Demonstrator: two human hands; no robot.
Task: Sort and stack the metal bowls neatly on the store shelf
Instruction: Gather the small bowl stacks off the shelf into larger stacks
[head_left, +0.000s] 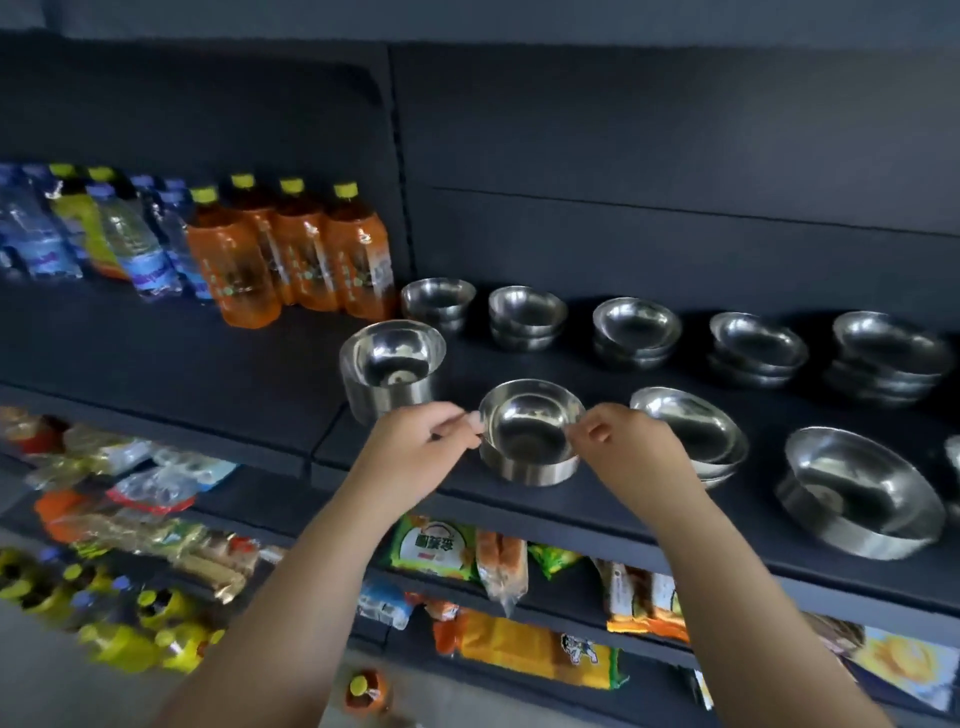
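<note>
Both grips pinch the steel bowl (530, 439) rim: left hand (415, 447) and right hand (626, 447), 2 forearms raised (shelf (597, 512) front).

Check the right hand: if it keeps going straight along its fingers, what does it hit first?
The right hand points left; its fingertips already pinch the rim of the straight-walled steel bowl. Past it lies the left hand, though depth is unclear.

chinese characters on a green snack packet (434, 550), too blurred to read.
</note>
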